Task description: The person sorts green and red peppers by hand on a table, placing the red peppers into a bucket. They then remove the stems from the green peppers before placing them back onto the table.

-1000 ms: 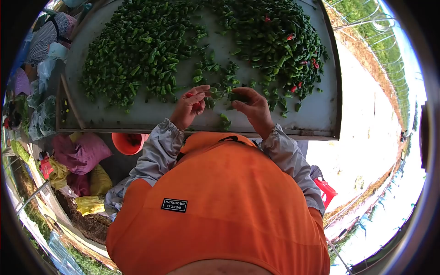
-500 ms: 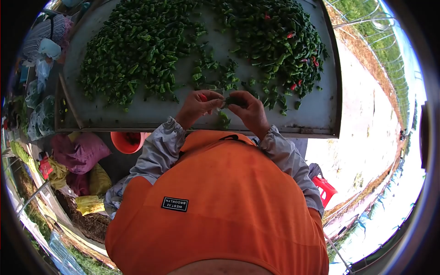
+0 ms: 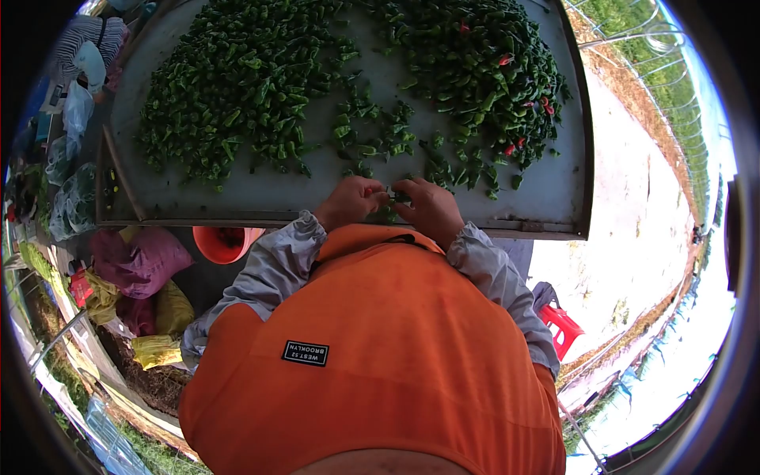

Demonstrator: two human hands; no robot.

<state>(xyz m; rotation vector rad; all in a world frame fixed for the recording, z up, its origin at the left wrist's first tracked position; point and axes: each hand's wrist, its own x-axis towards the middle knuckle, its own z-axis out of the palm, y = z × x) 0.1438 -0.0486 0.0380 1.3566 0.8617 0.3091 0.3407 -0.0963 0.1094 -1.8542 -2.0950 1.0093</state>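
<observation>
Two heaps of small green peppers lie on a grey metal table [image 3: 317, 186]. The left heap [image 3: 237, 95] is all green; the right heap [image 3: 483, 71] has a few red peppers in it, with a looser group [image 3: 396, 131] between them. Near the table's front edge, my left hand [image 3: 351, 201] is closed, fingertips pinched by a green pepper, with a bit of red at its fingers. My right hand [image 3: 430, 207] faces it, fingers closed round a green pepper that is mostly hidden. The fingertips of both hands nearly touch.
Below the table's left side stand a red bucket [image 3: 224, 244] and a pink sack [image 3: 141, 260] beside yellow sacks [image 3: 172, 309]. Clear plastic bags [image 3: 73, 202] hang at the far left. A red plastic object [image 3: 560, 328] is at the lower right.
Both hands have shifted slightly down, nearer the table's front edge. The fingers have curled in more, and the red pepper piece in my left hand shows less.
</observation>
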